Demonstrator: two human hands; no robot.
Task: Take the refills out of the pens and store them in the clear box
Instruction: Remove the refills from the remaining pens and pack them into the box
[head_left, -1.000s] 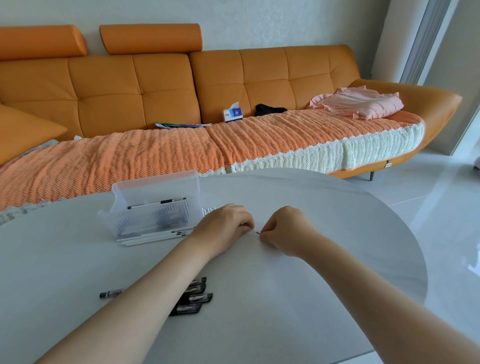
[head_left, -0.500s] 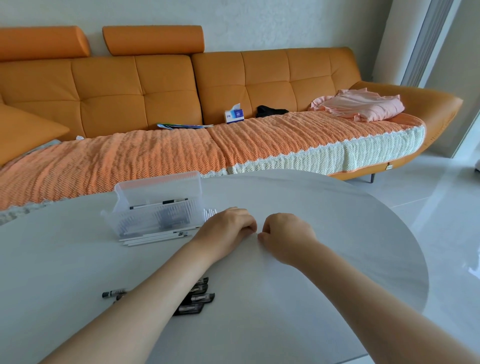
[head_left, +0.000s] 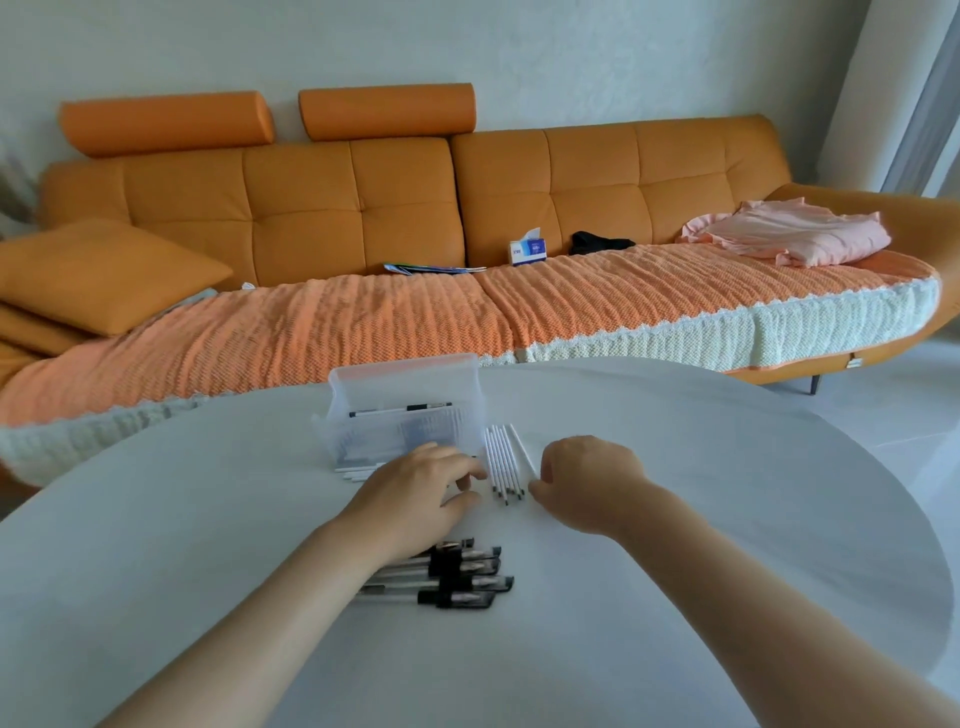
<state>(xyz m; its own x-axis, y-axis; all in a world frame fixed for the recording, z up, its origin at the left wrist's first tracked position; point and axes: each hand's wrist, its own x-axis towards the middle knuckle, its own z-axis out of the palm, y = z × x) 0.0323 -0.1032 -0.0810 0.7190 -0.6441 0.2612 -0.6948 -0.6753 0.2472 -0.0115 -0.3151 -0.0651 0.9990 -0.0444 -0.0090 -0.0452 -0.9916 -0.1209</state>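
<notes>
The round white table (head_left: 727, 519) bears a clear box (head_left: 405, 415), refills (head_left: 501, 460) and pens (head_left: 457, 582).

The left hand (head_left: 415, 493) and right hand (head_left: 587, 483) rested on a pale grey round counter (head_left: 727, 519). Well beyond them stood an orange leather sofa (head_left: 597, 182) against a white wall (head_left: 519, 52), with two bolster headrests (head_left: 166, 122) (head_left: 387, 110) on its back, beyond the left hand. An orange knitted throw (head_left: 363, 332) with a cream edge covered the seat. On it, straight beyond the hands, sat a blue-and-white tissue box (head_left: 527, 252). Flat booklets (head_left: 431, 268) lay to its left and a small black item (head_left: 602, 242) to its right. Far beyond the right hand lay a crumpled pink garment (head_left: 789, 234). Far out past the left hand leaned an orange cushion (head_left: 104, 275). A glossy white tiled floor (head_left: 909, 415) showed on the right.
</notes>
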